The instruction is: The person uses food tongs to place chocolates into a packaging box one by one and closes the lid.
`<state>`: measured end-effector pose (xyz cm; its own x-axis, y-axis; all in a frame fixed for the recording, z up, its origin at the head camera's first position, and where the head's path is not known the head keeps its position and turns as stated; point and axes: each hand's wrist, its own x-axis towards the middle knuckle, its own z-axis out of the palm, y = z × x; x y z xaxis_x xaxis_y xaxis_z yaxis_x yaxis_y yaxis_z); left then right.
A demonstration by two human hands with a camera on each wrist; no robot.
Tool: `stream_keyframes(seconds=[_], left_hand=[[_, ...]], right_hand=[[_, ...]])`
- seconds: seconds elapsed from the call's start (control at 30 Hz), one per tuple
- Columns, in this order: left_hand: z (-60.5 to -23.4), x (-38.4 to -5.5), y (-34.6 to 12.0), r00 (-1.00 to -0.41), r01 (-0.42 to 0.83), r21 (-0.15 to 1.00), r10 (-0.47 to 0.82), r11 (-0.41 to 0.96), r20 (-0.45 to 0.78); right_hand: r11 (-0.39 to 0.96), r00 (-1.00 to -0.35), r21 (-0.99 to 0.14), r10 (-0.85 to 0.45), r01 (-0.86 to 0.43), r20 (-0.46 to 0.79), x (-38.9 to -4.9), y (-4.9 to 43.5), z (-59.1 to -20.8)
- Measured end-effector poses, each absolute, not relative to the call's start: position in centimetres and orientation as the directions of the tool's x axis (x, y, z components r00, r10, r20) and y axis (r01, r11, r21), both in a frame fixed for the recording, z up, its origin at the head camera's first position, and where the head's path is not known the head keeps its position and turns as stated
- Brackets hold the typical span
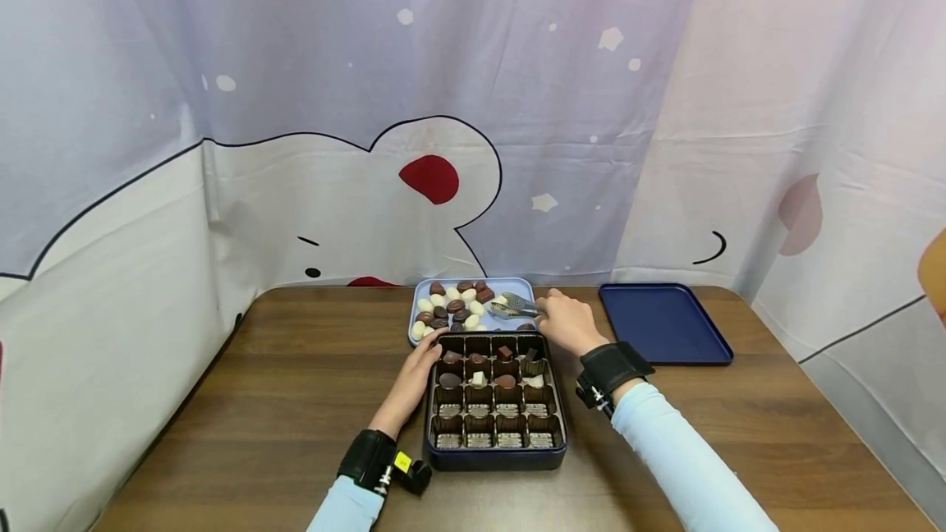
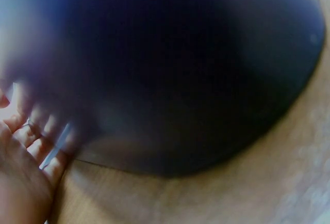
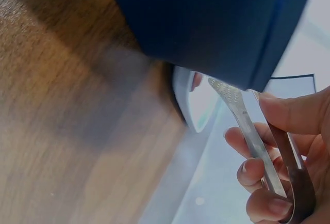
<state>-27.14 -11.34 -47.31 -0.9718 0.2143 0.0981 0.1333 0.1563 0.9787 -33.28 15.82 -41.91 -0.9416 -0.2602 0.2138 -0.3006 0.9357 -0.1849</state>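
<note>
My right hand (image 1: pixel 569 320) holds metal tongs (image 1: pixel 517 308), its thumb and fingers on the two arms, as the right wrist view shows. The tongs reach over a light blue tray (image 1: pixel 517 281) of brown, dark and white chocolates (image 1: pixel 454 307). A pale chocolate lies at their tips; I cannot tell whether they grip it. My left hand (image 1: pixel 411 376) rests against the left side of a dark blue chocolate box (image 1: pixel 497 460), fingers extended near its back corner. The divided insert (image 1: pixel 493 396) has chocolates in its two back rows; the two front rows show bare compartments.
A dark blue tray or lid (image 1: pixel 665 323) lies flat at the back right of the wooden table (image 1: pixel 296 401). A printed curtain (image 1: pixel 547 105) hangs right behind the table. The box stands close in front of the light blue tray.
</note>
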Motion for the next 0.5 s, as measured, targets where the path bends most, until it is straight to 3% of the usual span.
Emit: stream_keyframes(seconds=[0.5], left_hand=[[-47.3,-27.1,-11.3,-0.973,0.133,0.979,0.206,0.156,0.1]], right_hand=[[0.876,-0.866,-0.189,-0.365,-0.444,0.341,-28.5,15.4,-38.6]])
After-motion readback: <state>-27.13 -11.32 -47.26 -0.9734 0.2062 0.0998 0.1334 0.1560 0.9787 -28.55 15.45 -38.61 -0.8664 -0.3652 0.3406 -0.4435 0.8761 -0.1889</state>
